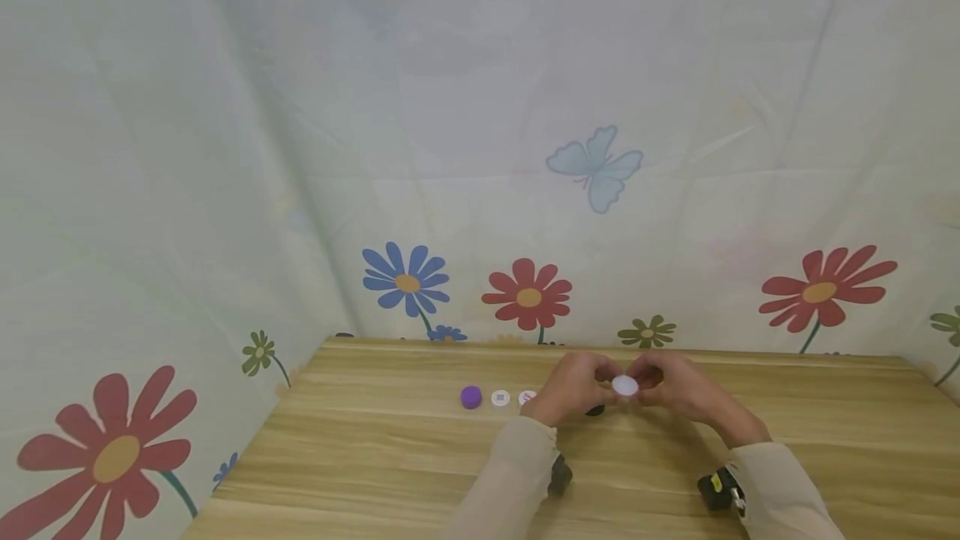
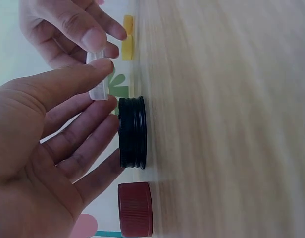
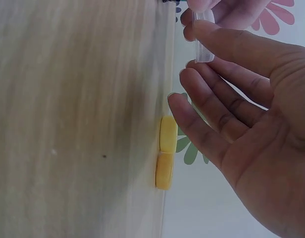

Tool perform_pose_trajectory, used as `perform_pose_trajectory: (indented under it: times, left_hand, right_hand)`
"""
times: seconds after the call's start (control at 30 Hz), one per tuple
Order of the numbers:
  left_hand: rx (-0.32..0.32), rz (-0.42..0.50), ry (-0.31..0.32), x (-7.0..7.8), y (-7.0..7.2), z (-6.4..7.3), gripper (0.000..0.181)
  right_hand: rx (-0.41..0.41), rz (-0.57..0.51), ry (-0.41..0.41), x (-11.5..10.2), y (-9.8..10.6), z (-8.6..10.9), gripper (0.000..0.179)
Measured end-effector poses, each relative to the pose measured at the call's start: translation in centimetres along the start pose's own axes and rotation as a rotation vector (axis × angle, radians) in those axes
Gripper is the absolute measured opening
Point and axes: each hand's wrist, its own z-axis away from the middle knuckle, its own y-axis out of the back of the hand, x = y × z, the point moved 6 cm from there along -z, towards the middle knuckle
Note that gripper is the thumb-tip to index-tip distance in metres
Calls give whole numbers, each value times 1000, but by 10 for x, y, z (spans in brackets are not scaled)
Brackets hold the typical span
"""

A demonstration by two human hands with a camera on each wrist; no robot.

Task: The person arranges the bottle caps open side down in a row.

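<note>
Both hands hold one white ridged bottle cap [image 1: 626, 386] just above the table, its flat face toward the head camera. My left hand [image 1: 573, 387] pinches one side of it between thumb and fingertips. From the opposite side, my right hand [image 1: 681, 388] pinches it the same way, other fingers loosely spread. Below the left fingers a black cap [image 2: 132, 132] stands on the table, partly hidden in the head view. Beside that is a dark red ribbed cap [image 2: 135, 209]. Two yellow caps [image 3: 166, 152] lie side by side near the right hand.
Left of the hands, a purple cap [image 1: 471, 397], a white cap with a grey square [image 1: 500, 398] and a white cap with a pink print [image 1: 527, 397] lie in a row on the wooden table [image 1: 360, 440]. A flowered curtain [image 1: 465, 107] hangs behind the table.
</note>
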Motion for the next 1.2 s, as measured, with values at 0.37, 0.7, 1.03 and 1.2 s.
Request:
perform_pose_trajectory:
  times: [0.37,0.7,1.03,1.2]
  left_hand:
    - [-33,-61,1,0,-3,0,21]
    - [-28,-104,-16,-3,-6,-1,23]
    - [-28,-89,-9,-3,-7,0,21]
    - [-30,-92,-4,-2,-7,1,20]
  right_hand:
    - [-1,23,-12,1,-4,1,26]
    - [-26,25,-40,4,-8,0,27]
    - [-33,27,-15,5,-10,0,26]
    - [-24,45,-32,5,-10,1,26]
